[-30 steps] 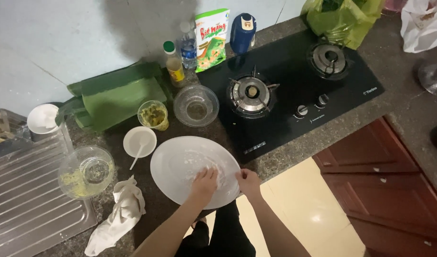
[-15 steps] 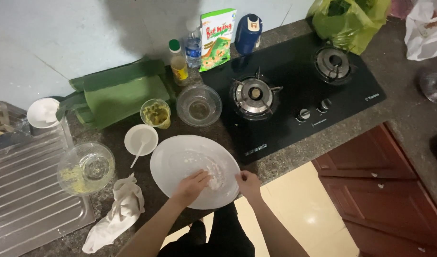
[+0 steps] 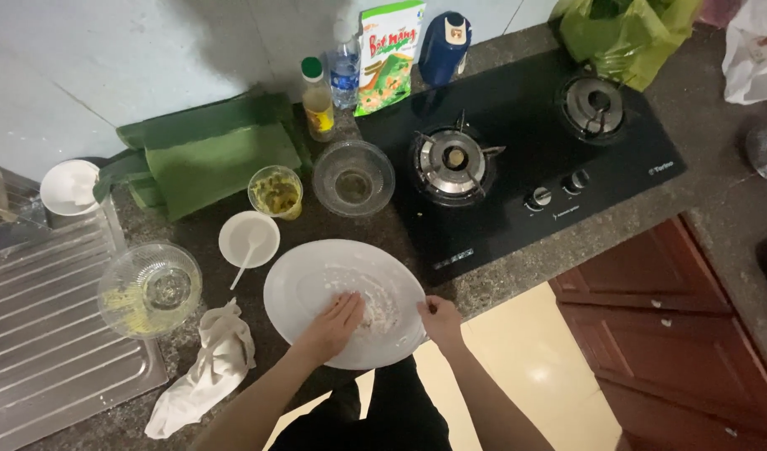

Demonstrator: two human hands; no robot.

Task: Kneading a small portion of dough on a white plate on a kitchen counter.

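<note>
My left hand (image 3: 337, 321) lies flat, fingers spread, on the white dough (image 3: 371, 311) in the plate (image 3: 304, 284); my right hand (image 3: 440, 319) pinches its rim. The plate overhangs the counter (image 3: 484, 284) edge, so I judge hard pressing could tip it.

Quick count of what's on the counter (image 3: 484, 288): one big white plate (image 3: 304, 288), two hands (image 3: 333, 324) on it. Two clear glass bowls, one by the stove (image 3: 353, 177) and one on the sink drainboard (image 3: 149, 288). One small white bowl (image 3: 248, 238) with a spoon in it, one glass cup (image 3: 276, 191) of something yellow-green. Two bottles (image 3: 318, 98), one blue jug (image 3: 444, 48), one printed packet (image 3: 386, 52). Two gas burners (image 3: 452, 160). One white cloth (image 3: 201, 376). Banana leaves (image 3: 208, 154), probably a few stacked, hard to tell.
</note>
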